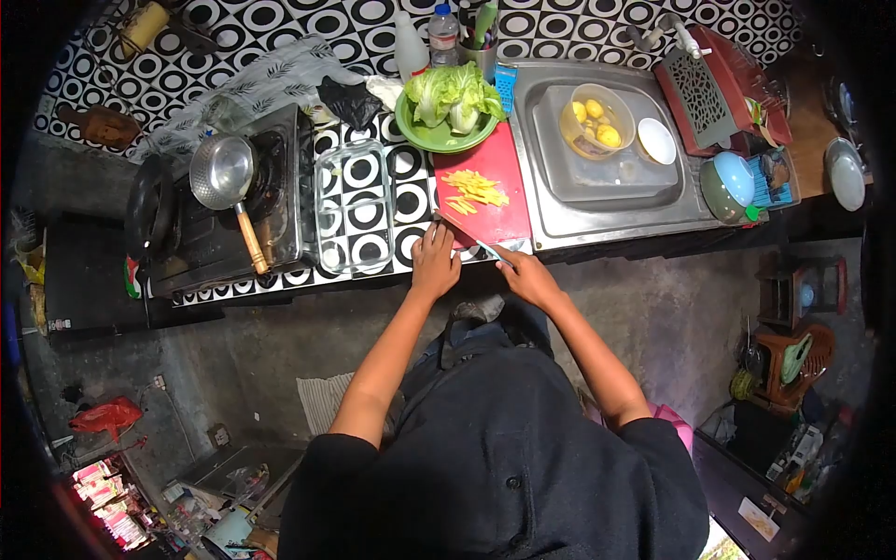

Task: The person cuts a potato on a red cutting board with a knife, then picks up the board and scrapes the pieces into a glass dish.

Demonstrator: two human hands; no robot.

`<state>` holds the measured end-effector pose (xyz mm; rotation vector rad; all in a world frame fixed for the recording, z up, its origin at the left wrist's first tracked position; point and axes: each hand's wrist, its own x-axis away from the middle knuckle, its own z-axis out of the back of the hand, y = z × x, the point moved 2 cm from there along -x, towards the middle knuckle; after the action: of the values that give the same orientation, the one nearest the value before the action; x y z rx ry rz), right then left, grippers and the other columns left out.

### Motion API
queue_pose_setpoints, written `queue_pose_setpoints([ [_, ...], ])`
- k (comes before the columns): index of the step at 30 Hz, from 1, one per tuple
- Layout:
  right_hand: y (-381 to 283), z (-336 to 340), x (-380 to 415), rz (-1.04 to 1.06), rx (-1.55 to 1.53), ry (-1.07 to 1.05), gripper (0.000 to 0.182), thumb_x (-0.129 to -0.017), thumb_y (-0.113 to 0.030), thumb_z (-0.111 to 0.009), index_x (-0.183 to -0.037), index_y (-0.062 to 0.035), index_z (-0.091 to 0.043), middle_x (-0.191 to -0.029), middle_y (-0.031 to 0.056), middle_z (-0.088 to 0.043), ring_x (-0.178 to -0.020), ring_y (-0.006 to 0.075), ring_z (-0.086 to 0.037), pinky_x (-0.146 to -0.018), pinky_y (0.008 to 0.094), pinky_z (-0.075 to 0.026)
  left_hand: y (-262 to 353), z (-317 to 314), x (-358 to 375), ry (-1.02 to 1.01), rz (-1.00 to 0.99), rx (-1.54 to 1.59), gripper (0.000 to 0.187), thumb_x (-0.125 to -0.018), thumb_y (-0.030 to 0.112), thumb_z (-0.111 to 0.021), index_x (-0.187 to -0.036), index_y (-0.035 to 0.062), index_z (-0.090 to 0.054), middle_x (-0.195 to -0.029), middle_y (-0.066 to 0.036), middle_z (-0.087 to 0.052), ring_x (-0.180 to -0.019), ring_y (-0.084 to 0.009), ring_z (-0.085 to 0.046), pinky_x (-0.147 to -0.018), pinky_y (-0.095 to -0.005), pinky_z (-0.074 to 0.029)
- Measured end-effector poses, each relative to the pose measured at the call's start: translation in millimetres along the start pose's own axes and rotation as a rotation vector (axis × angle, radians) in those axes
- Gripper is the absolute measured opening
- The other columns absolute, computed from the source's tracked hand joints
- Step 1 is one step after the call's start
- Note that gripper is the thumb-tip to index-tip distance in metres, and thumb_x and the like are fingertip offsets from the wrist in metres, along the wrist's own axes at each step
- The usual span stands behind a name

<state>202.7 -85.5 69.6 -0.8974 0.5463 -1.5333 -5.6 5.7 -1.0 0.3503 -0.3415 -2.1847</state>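
Observation:
A red cutting board (495, 213) lies on the patterned counter and carries a pile of yellow cut strips (476, 188). My left hand (435, 261) rests flat on the board's near left corner, fingers spread, holding nothing. My right hand (525, 273) is at the board's near edge, closed on the handle of a knife (471, 238). The blade lies across the near part of the board and points toward my left hand. Beyond the board, a green plate (422, 133) holds leafy lettuce (453, 93).
A rectangular glass dish (353, 207) sits left of the board, next to a stove with a metal pan (222, 171). To the right, the steel sink (644, 210) holds a bowl of yellow pieces (595, 119) and a white bowl (656, 141). Bottles stand at the back.

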Motion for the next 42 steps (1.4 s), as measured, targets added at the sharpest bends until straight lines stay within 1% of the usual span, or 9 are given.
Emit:
queue_pose_setpoints([
  [4,2,-1,-2,0.047,0.000,0.016,0.046,-0.101,-0.018,-0.059,-0.146,-0.0098,-0.056,-0.106,0.0314,-0.068,-0.101,0.0485,-0.064,-0.088,0.0529,-0.050,-1,-2,2,0.054,-0.022,-0.022,0.053,-0.088,0.024,-0.066,-0.133,-0.0010,-0.055,-0.146,-0.019,-0.049,-0.142,-0.0360,-0.042,-0.109,-0.0536,-0.035],
  [10,6,-3,-3,0.091,0.020,0.053,0.046,-0.101,-0.017,-0.059,-0.147,-0.0124,-0.055,-0.102,0.0314,-0.068,-0.098,0.0490,-0.065,-0.086,0.0536,-0.050,-1,-2,2,0.052,-0.022,-0.021,0.053,-0.088,0.025,-0.066,-0.133,-0.0005,-0.055,-0.145,-0.018,-0.049,-0.142,-0.0360,-0.042,-0.108,-0.0536,-0.035],
  [13,5,-1,-4,0.070,0.034,0.022,0.047,-0.101,-0.018,-0.059,-0.147,-0.0132,-0.054,-0.101,0.0311,-0.067,-0.097,0.0488,-0.065,-0.085,0.0544,-0.050,0,0,1,-0.032,0.015,0.004,0.054,-0.092,0.026,-0.064,-0.137,-0.0026,-0.053,-0.148,-0.020,-0.048,-0.145,-0.0371,-0.039,-0.112,-0.0544,-0.032],
  [22,12,-7,-6,0.103,0.023,0.058,0.045,-0.101,-0.016,-0.059,-0.146,-0.0132,-0.055,-0.099,0.0317,-0.067,-0.097,0.0496,-0.064,-0.084,0.0553,-0.050,-1,1,0,-0.033,0.015,-0.014,0.057,-0.093,0.026,-0.063,-0.140,-0.0033,-0.052,-0.150,-0.020,-0.048,-0.146,-0.0358,-0.038,-0.113,-0.0526,-0.031],
  [25,5,-5,-5,0.097,-0.021,0.055,0.045,-0.100,-0.014,-0.059,-0.145,-0.0124,-0.055,-0.101,0.0329,-0.067,-0.099,0.0505,-0.064,-0.085,0.0557,-0.050,0,2,-1,-0.045,0.018,-0.003,0.057,-0.093,0.026,-0.063,-0.141,-0.0038,-0.052,-0.150,-0.021,-0.048,-0.146,-0.0360,-0.037,-0.113,-0.0521,-0.030],
  [28,-6,1,-3,0.037,-0.005,0.027,0.044,-0.100,-0.013,-0.060,-0.144,-0.0109,-0.055,-0.104,0.0334,-0.067,-0.101,0.0509,-0.063,-0.086,0.0556,-0.050,0,2,-1,-0.045,0.009,-0.009,0.057,-0.093,0.025,-0.063,-0.139,-0.0044,-0.052,-0.150,-0.021,-0.047,-0.146,-0.0365,-0.037,-0.113,-0.0520,-0.031],
  [31,-6,-2,-3,0.007,0.024,0.005,0.045,-0.100,-0.013,-0.060,-0.144,-0.0089,-0.054,-0.106,0.0329,-0.067,-0.102,0.0511,-0.063,-0.087,0.0555,-0.050,0,1,-2,-0.029,-0.002,-0.034,0.057,-0.090,0.026,-0.064,-0.138,-0.0016,-0.052,-0.150,-0.018,-0.046,-0.145,-0.0364,-0.038,-0.110,-0.0534,-0.033],
  [34,-7,-3,0,0.074,0.009,0.047,0.046,-0.100,-0.013,-0.060,-0.145,-0.0079,-0.052,-0.105,0.0325,-0.067,-0.102,0.0512,-0.063,-0.087,0.0560,-0.050,0,1,-2,-0.026,-0.016,-0.044,0.056,-0.089,0.026,-0.065,-0.136,-0.0022,-0.053,-0.149,-0.019,-0.047,-0.144,-0.0370,-0.038,-0.110,-0.0532,-0.033],
  [42,-2,-12,-2,0.027,0.020,0.039,0.045,-0.100,-0.014,-0.059,-0.145,-0.0086,-0.053,-0.108,0.0322,-0.067,-0.104,0.0502,-0.064,-0.087,0.0558,-0.051,1,3,-3,-0.028,-0.027,-0.047,0.057,-0.089,0.026,-0.065,-0.136,-0.0026,-0.053,-0.151,-0.019,-0.046,-0.145,-0.0375,-0.038,-0.110,-0.0531,-0.033],
])
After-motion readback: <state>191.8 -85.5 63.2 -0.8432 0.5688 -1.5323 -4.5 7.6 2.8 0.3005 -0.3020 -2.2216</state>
